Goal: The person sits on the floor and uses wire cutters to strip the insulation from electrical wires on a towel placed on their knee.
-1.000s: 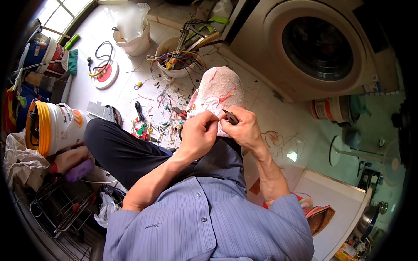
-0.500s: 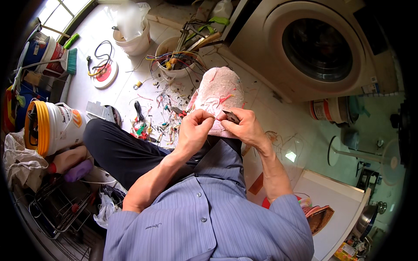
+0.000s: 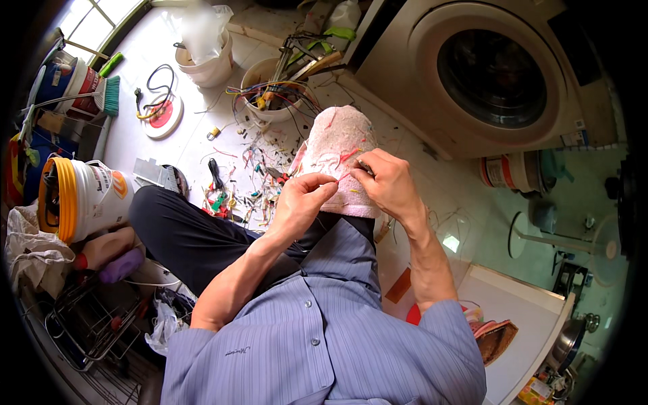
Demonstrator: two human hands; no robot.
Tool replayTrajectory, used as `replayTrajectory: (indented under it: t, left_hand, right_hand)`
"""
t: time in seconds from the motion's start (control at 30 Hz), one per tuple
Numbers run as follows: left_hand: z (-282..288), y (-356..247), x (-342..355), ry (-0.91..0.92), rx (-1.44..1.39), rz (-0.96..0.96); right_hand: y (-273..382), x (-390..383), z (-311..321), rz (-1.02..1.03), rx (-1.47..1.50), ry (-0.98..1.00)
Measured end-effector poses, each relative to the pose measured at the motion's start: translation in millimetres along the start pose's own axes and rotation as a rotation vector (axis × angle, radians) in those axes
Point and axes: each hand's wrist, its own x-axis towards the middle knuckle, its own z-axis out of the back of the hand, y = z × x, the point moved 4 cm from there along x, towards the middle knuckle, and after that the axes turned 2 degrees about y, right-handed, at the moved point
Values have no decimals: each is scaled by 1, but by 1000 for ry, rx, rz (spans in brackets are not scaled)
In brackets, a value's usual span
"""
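Over the pink towel (image 3: 334, 131) draped on my knee, my left hand (image 3: 302, 201) is closed, thumb and forefinger pinching a thin red wire (image 3: 344, 177). The wire slants up from those fingertips toward my right hand (image 3: 391, 183). That hand is curled around a small dark blade-like tool (image 3: 365, 167), mostly hidden by the fingers. A small gap lies between the two hands. Bits of red and yellow wire lie on the towel. Just beyond my left hand, red-handled pliers (image 3: 277, 175) rest on the floor among wire scraps.
A bucket (image 3: 270, 113) of wires and tools stands ahead, beside a white bucket (image 3: 206, 66). The washing machine (image 3: 412, 74) is at the far right. Left of my knee are a yellow-rimmed bucket (image 3: 108, 196) and a dustpan (image 3: 152, 172). A white panel (image 3: 513, 324) lies to the right.
My right hand has moved right and slightly up, away from the left hand. The dark tool has turned and is now mostly covered; more of the red wire shows between the hands.
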Motion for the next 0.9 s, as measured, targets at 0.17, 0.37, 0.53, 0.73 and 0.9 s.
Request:
replayTrajectory:
  t: [0.17, 0.37, 0.53, 0.73, 0.9]
  left_hand:
    - [7, 22, 9, 47, -317, 181]
    - [2, 35, 10, 62, -503, 326]
    - [-5, 20, 18, 22, -503, 313]
    - [-5, 20, 31, -26, -509, 295]
    - [-6, 20, 31, -61, -391, 277]
  right_hand:
    - [-15, 9, 10, 24, -28, 94]
    - [-38, 23, 30, -48, -140, 189]
    - [-35, 51, 48, 103, -572, 63]
    - [-15, 72, 38, 109, -217, -329]
    - [-50, 21, -29, -267, 255, -208]
